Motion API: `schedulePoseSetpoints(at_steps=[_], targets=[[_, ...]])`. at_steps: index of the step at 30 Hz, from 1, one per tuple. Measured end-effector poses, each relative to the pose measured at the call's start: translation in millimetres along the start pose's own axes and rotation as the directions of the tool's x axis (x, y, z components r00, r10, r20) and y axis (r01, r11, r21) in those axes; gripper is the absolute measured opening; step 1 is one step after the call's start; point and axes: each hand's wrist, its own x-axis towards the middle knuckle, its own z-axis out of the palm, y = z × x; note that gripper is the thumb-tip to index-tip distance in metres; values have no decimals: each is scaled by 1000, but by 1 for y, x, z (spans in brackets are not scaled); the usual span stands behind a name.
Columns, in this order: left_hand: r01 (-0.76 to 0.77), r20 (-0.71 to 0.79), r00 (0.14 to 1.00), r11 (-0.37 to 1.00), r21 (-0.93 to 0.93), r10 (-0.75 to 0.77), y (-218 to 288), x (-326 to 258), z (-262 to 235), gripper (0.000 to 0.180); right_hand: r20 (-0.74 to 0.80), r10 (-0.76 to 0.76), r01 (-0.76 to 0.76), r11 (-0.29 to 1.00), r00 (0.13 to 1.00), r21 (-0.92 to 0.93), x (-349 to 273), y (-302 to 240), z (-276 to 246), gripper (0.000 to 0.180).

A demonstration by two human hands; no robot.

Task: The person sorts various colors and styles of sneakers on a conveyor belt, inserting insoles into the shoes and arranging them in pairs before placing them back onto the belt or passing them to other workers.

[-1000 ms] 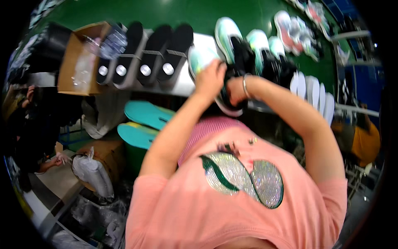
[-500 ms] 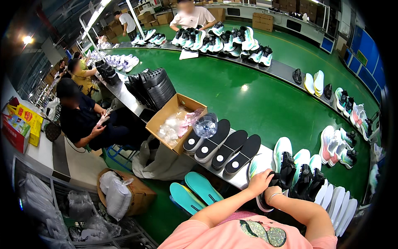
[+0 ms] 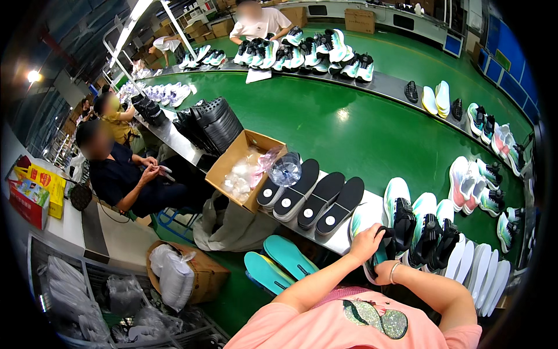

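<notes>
At the near edge of the bench, both hands are on a white and pale green sneaker (image 3: 362,217) with a black collar. My left hand (image 3: 366,244) has its fingers closed on the sneaker by the collar. Lower down, my right hand (image 3: 385,271) grips around the heel end, its fingertips partly hidden. A teal strip (image 3: 381,253) shows between my hands at the shoe's opening; its kind is unclear. Just right of them stand more sneakers (image 3: 397,200) with black laces and collars. Left of them, several black insoles (image 3: 343,203) lie in banded stacks.
Teal insoles (image 3: 289,256) lie left of my forearm. White soles (image 3: 481,273) stand in a row at the right. An open cardboard box (image 3: 224,164) holds plastic wrapping. Beyond the green conveyor belt (image 3: 325,128), sneakers are piled before a person. Another person sits at the left.
The view has shifted slightly. My hands have spread a little at the shoe's collar, and teal now shows between them. The seated person's hands have drawn together.
</notes>
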Motion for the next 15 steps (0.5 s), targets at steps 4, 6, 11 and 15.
schedulePoseSetpoints(at_steps=[4,6,11,15], targets=[[18,-7,1000,1000,15,-18,-1,0,0,23,-27,6,-6,1000,1000,-4,8,5,7,31],[18,-17,1000,1000,14,-18,-1,-2,-2,23,-40,-3,3,1000,999,-9,7,2,7,31],[-5,11,1000,996,-90,6,8,-11,-11,32,-14,14,-14,1000,1000,-9,-1,-3,-2,31],[6,-9,1000,984,-178,-8,12,-24,-15,39,-43,3,-3,1000,999,-7,-2,-3,-1,32]])
